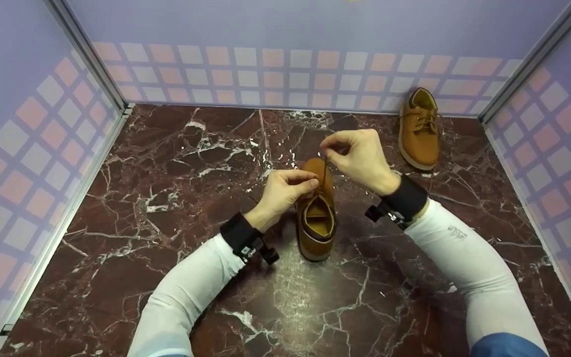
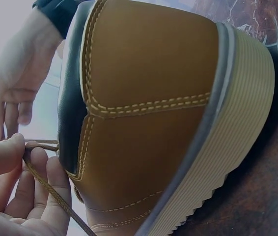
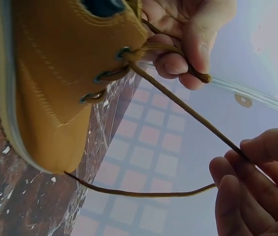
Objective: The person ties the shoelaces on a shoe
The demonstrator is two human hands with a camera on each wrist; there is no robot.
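Note:
A tan lace-up shoe (image 1: pixel 315 248) stands in the middle of the marbled surface, toe pointing away from me. Over its eyelets my left hand (image 1: pixel 281 194) pinches a brown shoelace (image 2: pixel 50 189) between thumb and fingertips. Beyond and to the right, my right hand (image 1: pixel 362 159) pinches another length of lace, which runs taut from the top eyelet in the right wrist view. From that hand, lace (image 3: pixel 144 194) also hangs slackly toward the toe. The left fingers hold a short bent piece of lace (image 3: pixel 198 73) near the tongue. The knot area is partly hidden by fingers.
A second tan shoe (image 1: pixel 418 141), its laces tied, stands at the back right by the wall. Checked panels (image 1: pixel 285 74) enclose the back and both sides. White specks (image 1: pixel 290 156) are scattered near the middle shoe's toe.

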